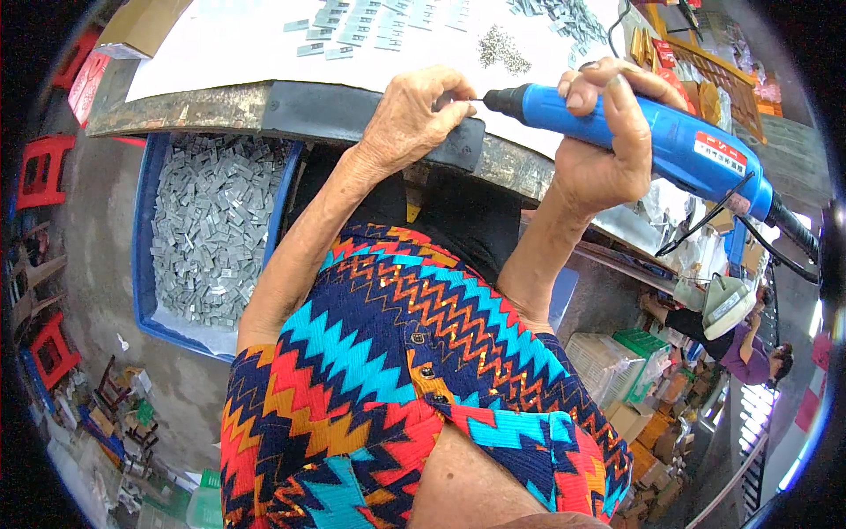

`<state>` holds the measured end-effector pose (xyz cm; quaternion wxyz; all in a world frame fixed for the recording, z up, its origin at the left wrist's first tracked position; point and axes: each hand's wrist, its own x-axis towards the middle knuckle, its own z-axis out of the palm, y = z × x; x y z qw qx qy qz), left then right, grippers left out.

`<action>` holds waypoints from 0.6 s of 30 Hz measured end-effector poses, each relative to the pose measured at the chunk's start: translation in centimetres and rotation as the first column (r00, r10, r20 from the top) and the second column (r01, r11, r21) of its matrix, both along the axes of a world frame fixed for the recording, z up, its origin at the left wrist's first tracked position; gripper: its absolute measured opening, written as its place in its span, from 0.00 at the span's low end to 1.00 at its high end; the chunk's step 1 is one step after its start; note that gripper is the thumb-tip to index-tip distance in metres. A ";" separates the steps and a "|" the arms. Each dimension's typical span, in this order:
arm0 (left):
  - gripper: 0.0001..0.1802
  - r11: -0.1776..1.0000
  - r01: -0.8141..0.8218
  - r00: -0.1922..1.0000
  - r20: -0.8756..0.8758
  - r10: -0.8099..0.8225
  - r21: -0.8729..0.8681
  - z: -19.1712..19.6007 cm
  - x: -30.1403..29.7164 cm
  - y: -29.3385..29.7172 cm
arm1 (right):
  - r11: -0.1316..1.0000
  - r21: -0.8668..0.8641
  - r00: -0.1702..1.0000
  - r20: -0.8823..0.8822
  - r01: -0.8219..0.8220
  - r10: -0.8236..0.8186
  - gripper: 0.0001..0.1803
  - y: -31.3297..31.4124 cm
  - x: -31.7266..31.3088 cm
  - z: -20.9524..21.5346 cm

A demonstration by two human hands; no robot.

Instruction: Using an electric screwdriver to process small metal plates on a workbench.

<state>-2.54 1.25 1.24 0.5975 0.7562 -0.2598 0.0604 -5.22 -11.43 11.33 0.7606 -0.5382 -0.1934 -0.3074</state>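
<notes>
My right hand wraps round a blue electric screwdriver, held almost level with its black nose toward the left. My left hand is closed in a pinch at the screwdriver's thin bit, over the front edge of the table. Whatever sits between the left fingers is hidden. Beyond the hands, flat grey metal pieces lie in rows on a white sheet. A pile of small brassy screws is to their right. Farther right is a heap of more grey pieces.
A blue tray full of loose grey pieces stands at my left, below the tabletop. A dark pad covers part of the table edge. The screwdriver's black cable trails right. Red stools stand far left; another person is at far right.
</notes>
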 end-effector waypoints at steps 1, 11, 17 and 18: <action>0.06 1.000 -0.002 1.000 -0.008 0.002 -0.007 0.0 0.0 0.0 | 0.997 0.069 0.999 -0.015 0.044 -0.043 0.11 0.2 0.0 0.1; 0.08 0.999 -0.032 0.999 -0.011 0.031 -0.029 0.1 0.1 0.5 | 0.994 0.093 0.997 -0.048 0.064 -0.060 0.14 0.0 0.2 0.1; 0.06 0.985 -0.161 0.982 0.086 0.166 -0.062 0.7 0.0 1.1 | 0.994 0.078 0.997 -0.027 0.077 -0.075 0.13 -0.8 -0.1 0.1; 0.06 0.969 -0.240 0.956 0.158 0.245 -0.051 0.2 0.5 1.5 | 0.996 0.039 0.996 -0.015 0.085 -0.084 0.13 -1.0 -0.2 0.0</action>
